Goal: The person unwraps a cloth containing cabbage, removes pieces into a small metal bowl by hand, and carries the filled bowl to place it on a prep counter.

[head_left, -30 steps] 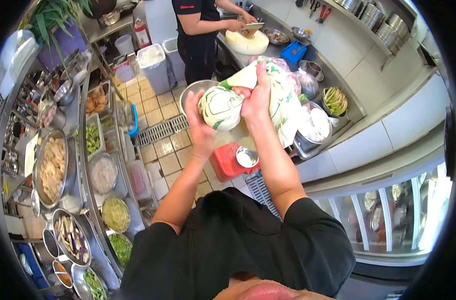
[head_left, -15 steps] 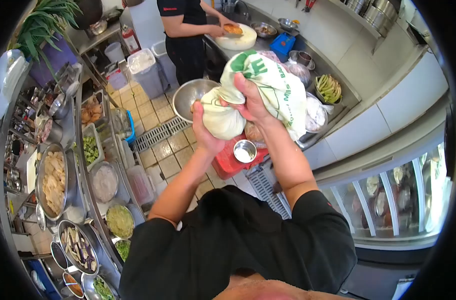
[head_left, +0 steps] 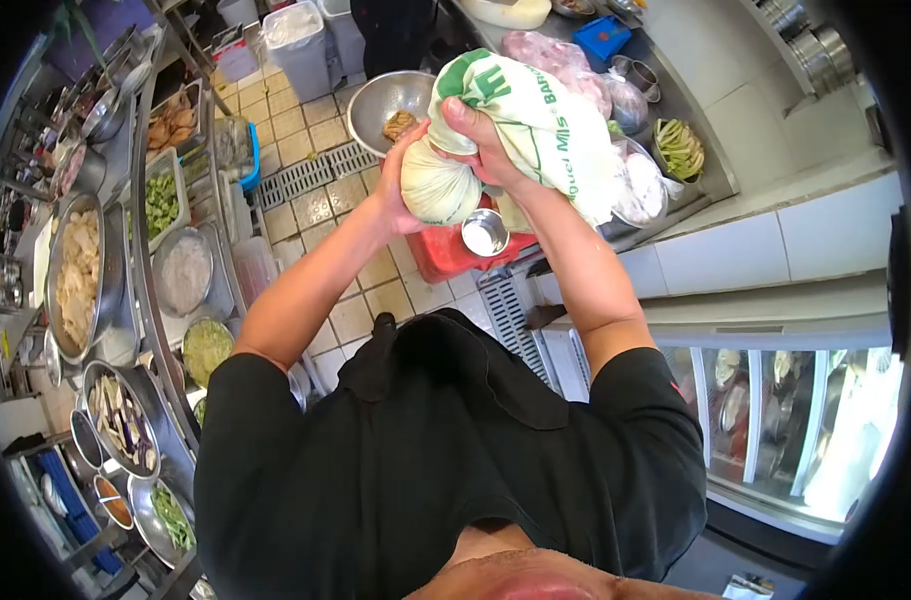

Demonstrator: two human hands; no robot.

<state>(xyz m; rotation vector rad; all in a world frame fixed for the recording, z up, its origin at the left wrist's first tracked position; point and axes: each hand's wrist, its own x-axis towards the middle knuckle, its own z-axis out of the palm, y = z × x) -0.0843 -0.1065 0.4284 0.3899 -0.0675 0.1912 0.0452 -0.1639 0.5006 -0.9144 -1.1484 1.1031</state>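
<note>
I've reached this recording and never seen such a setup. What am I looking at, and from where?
There is no machine. One camera, worn on a person's head, looks forward and down, so the black shirt fills the bottom.

Two bare hands hold a white bag with green print: the left hand cups its rounded end, while the right hand grips the gathered neck.

Beyond is a metal bowl with brownish food inside. A metal cup sits on a red object. At picture left stand bowls of pale pieces and other ingredients; at right, green stalks.
</note>
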